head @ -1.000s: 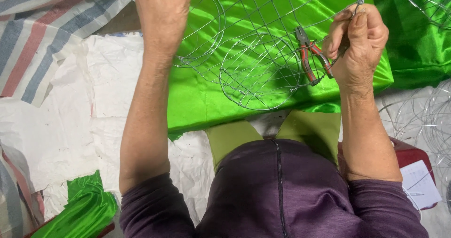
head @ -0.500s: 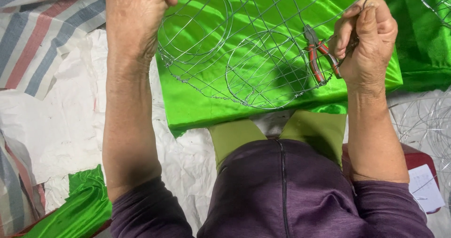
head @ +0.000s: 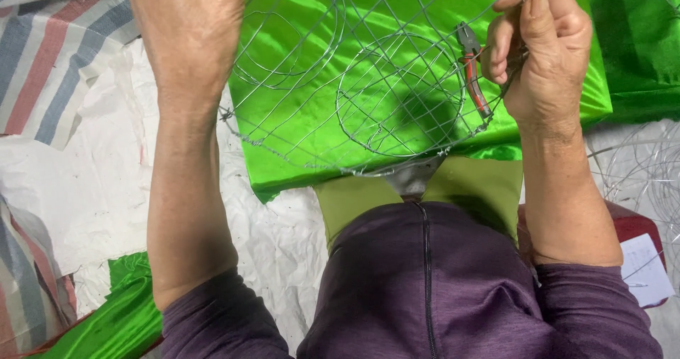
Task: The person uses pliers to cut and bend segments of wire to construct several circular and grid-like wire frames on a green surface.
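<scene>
A person's two hands hold one wire frame (head: pixel 368 97) of thin grid strands and two visible rings above a sheet of bright green satin cloth (head: pixel 425 19). The right hand (head: pixel 542 54) is curled shut, pinching a wire strand while keeping one pair of red-handled pliers (head: pixel 473 72) against the palm. The left hand (head: pixel 188 26) meets the frame's far left edge, its fingers out of view, so its grip cannot be told.
</scene>
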